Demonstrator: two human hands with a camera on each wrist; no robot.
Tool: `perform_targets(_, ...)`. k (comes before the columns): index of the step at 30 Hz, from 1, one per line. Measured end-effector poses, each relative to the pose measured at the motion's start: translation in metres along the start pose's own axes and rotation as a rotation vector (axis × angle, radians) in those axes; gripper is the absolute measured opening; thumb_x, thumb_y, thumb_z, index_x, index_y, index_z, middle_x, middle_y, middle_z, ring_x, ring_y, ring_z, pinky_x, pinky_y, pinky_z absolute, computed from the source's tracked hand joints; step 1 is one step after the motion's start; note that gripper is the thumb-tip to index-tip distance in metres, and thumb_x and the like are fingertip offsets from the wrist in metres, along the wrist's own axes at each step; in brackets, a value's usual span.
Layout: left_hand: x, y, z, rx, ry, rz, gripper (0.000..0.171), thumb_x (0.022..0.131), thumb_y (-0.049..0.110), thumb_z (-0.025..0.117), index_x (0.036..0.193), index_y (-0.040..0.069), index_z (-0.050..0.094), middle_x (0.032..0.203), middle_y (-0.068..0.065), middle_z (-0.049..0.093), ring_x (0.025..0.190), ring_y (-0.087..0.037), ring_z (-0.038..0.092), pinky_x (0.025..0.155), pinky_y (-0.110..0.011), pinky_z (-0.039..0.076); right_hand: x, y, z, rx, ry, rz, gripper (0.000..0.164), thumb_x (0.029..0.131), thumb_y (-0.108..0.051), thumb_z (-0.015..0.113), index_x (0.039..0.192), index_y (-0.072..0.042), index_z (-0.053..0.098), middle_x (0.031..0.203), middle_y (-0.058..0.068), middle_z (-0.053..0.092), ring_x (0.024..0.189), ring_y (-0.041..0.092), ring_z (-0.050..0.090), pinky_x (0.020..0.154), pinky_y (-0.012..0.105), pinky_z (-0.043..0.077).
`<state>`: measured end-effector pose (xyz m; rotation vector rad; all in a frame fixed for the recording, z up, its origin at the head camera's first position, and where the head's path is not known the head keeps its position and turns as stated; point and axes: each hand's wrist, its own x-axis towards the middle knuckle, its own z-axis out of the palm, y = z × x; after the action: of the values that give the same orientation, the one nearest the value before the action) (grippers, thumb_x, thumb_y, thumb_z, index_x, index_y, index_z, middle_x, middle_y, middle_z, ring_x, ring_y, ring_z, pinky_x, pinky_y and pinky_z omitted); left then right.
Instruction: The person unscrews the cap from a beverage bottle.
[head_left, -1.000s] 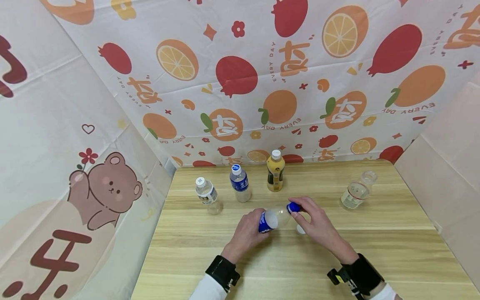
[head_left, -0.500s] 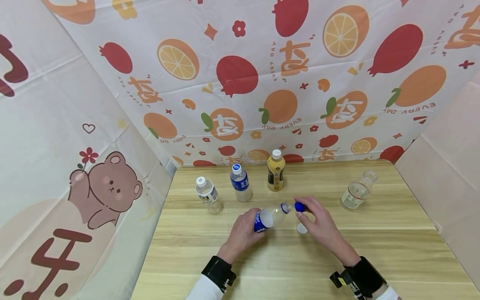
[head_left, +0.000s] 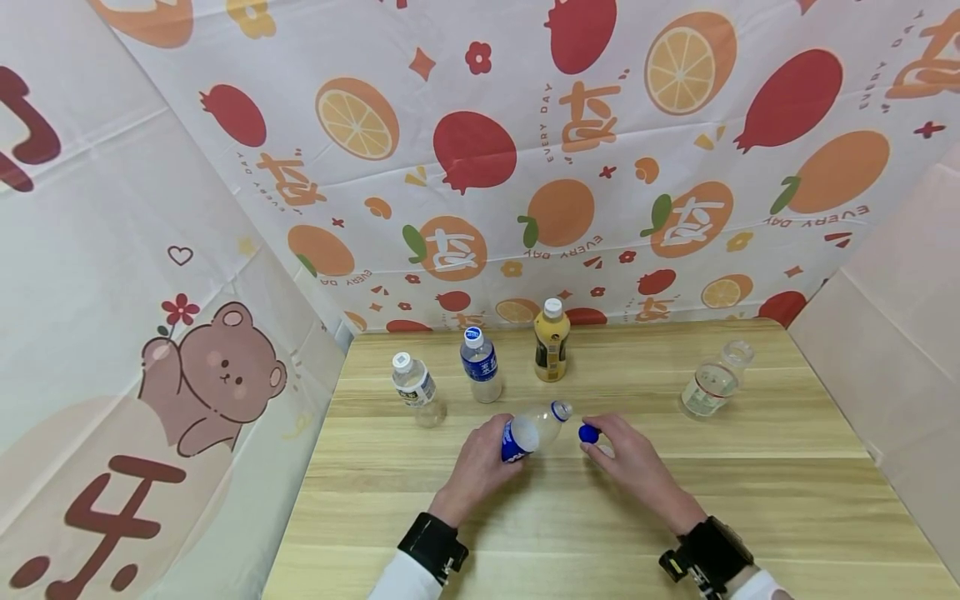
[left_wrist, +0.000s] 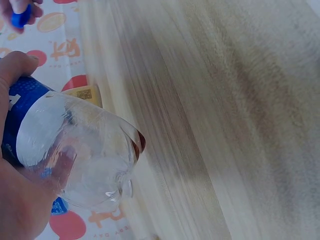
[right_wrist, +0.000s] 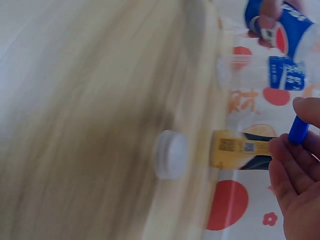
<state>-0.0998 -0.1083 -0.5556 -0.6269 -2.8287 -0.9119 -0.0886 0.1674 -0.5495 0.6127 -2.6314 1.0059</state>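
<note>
My left hand (head_left: 480, 460) grips a clear plastic bottle (head_left: 542, 425) round its blue label. The bottle tilts to the right, and its open mouth shows a blue ring. In the left wrist view, the clear base of the bottle (left_wrist: 95, 150) faces the camera. My right hand (head_left: 637, 467) pinches a blue bottle cap (head_left: 588, 433) between thumb and fingers, a little right of the bottle's mouth. A white cap (right_wrist: 171, 155) lies on the table below this hand in the right wrist view; in the head view the fingers mostly cover it.
Behind the hands stand a white-capped clear bottle (head_left: 416, 390), a blue-labelled bottle (head_left: 481, 367) and a yellow bottle (head_left: 551, 342). An uncapped glass jar (head_left: 712, 383) stands at the right. Printed cloth (head_left: 630, 283) rises along the wooden table's (head_left: 787, 500) back edge.
The blue cap has come off the bottle in my right hand, first rightward, then down toward the white cap. My left hand has drawn the bottle left and tipped it more upright.
</note>
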Motion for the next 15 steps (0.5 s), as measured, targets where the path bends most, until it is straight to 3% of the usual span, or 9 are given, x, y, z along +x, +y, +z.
perform_targets(10, 0.0, 0.002, 0.001, -0.013, 0.001, -0.009, 0.067, 0.077, 0.02, 0.092, 0.131, 0.005, 0.055, 0.118, -0.012, 0.069, 0.105, -0.027, 0.067, 0.09, -0.046, 0.057, -0.003, 0.019, 0.024, -0.145, -0.091, -0.068, 0.037, 0.083, -0.02, 0.088, 0.112, -0.003, 0.072, 0.105, 0.004, 0.07, 0.094, 0.021, 0.068, 0.083, 0.043, 0.059)
perform_targets(15, 0.0, 0.003, 0.002, -0.006, 0.011, -0.003, 0.066, 0.077, 0.02, 0.092, 0.13, 0.004, 0.055, 0.116, -0.012, 0.069, 0.103, -0.026, 0.067, 0.089, -0.045, 0.057, -0.002, 0.018, 0.034, -0.193, -0.149, -0.047, 0.035, 0.08, -0.022, 0.09, 0.106, -0.004, 0.073, 0.101, 0.005, 0.07, 0.09, 0.022, 0.067, 0.081, 0.043, 0.057)
